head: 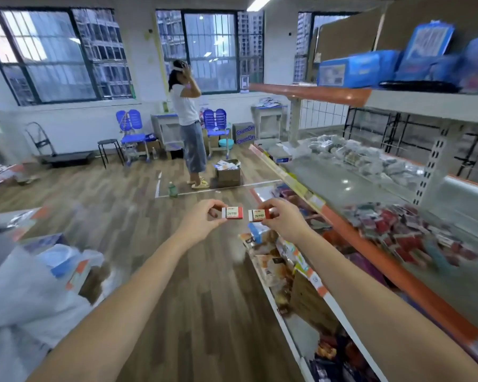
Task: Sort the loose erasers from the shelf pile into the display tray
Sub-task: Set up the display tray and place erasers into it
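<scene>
Holding one small eraser apiece, both hands are stretched out over the wooden floor (155, 244) beside the shelving. The left hand (202, 221) pinches the left eraser (232, 212) between thumb and curled fingers; the right hand (283, 219) pinches the right eraser (260, 215) the same way. The two erasers sit side by side, near each other but apart, each in a red and white sleeve with a number that reads roughly as "28" or "29"; the smaller print is too blurred to read.

To the right, the middle shelf (398, 274) with its orange front edge carries the eraser pile (403, 232), a blurred heap of red and dark packets. No display tray can be made out. Packaged goods (276, 266) crowd the lower shelf below the hands. Blue boxes (356, 68) stand on the top shelf.

Farther off, a person (189, 119) stands with hands raised to the head, next to an open cardboard box (228, 172). A green bottle (172, 188) stands on the floor. Two blue chairs (131, 133) flank a desk, and a carton (243, 132) by the wall reads "GuanCan" or similar.
</scene>
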The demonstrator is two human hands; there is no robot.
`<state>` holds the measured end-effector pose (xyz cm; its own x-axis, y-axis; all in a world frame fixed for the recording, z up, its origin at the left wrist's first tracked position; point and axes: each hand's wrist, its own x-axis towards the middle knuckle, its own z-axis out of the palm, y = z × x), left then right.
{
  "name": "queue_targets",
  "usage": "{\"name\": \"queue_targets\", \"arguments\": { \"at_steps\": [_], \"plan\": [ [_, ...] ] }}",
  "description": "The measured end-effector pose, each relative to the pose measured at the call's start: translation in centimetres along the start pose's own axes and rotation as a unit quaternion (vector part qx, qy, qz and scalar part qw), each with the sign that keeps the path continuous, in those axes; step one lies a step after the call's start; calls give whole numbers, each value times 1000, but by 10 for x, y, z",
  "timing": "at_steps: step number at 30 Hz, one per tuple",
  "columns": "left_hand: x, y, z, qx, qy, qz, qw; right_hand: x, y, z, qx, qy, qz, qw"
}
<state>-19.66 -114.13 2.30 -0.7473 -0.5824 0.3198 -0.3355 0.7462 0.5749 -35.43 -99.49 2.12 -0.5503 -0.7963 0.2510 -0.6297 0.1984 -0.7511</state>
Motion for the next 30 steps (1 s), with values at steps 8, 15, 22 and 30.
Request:
{"name": "queue_targets", "arguments": {
  "at_steps": [8,15,22,30],
  "plan": [
    [147,-68,32,-53,-7,-5,999,151,39,24,-8,18,9,1000],
    [290,-116,52,-58,-13,-6,998,305,86,40,29,13,-2,1000],
    [424,-167,64,-69,-16,-11,997,445,120,44,21,14,-9,1000],
    [572,-251,90,-85,-53,7,995,588,158,77,31,43,22,998]
  ]
}}
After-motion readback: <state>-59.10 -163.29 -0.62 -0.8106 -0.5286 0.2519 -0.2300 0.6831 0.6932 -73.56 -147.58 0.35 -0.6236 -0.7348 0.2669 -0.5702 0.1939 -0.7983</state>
